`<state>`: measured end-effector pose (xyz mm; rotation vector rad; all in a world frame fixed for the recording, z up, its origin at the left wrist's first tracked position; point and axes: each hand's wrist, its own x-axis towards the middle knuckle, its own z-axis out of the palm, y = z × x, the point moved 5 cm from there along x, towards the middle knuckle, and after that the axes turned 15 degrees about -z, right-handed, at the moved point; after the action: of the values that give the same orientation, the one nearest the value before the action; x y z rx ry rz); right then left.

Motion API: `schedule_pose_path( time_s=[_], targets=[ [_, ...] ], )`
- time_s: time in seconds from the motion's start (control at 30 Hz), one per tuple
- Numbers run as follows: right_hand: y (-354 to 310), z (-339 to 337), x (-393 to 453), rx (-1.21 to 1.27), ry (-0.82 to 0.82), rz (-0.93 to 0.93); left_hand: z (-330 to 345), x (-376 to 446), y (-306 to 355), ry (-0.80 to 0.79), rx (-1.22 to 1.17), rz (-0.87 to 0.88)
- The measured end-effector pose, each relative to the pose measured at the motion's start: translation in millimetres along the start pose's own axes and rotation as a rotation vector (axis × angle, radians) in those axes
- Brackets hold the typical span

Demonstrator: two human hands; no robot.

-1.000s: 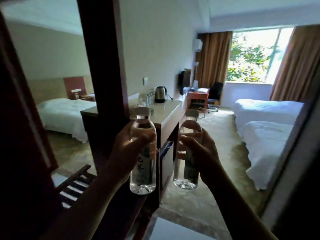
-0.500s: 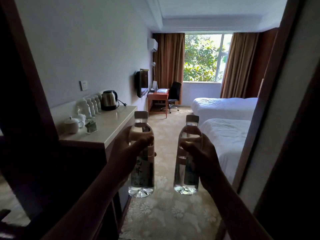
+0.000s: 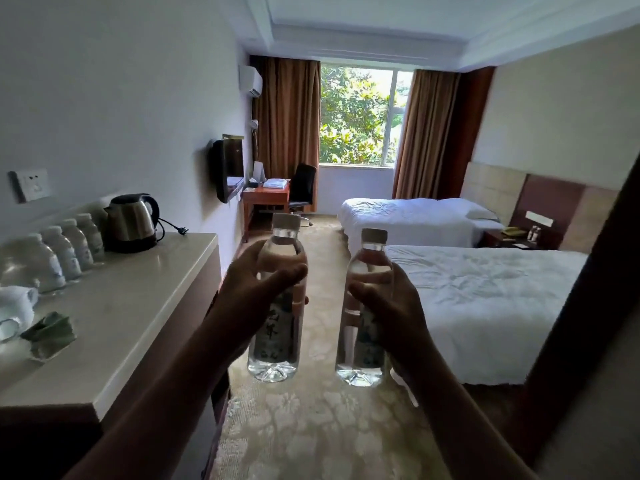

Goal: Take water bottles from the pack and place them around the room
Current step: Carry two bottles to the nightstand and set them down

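2 bottles — left-hand bottle, right-hand bottle — upright.

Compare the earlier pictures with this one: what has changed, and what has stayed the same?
The person has walked past the dark doorframe into the room; the counter and kettle are now closer. Unchanged: the left hand and right hand each hold an upright bottle; nothing was let go.

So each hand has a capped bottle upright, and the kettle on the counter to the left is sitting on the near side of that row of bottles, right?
Not quite. The head view shows the kettle at the far end of the row of bottles on the counter, toward the window, not the near side. The rest holds: the left hand and right hand each hold a capped bottle upright.
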<state>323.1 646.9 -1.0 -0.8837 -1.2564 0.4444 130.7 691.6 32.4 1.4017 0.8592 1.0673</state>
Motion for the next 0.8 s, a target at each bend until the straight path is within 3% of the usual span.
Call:
schedule_pose_path(
  time_s=[0.37,0.8],
  targets=[
    [153.3,-39.4,173.9,-0.009,0.042,-0.027,38.2,228.8,-48.2,-0.032,0.041,-0.044],
    [330.0,-58.5,414.1,-0.041,-0.046,0.003,58.4,505.6,-68.7,0.082,0.037,-0.059]
  ],
)
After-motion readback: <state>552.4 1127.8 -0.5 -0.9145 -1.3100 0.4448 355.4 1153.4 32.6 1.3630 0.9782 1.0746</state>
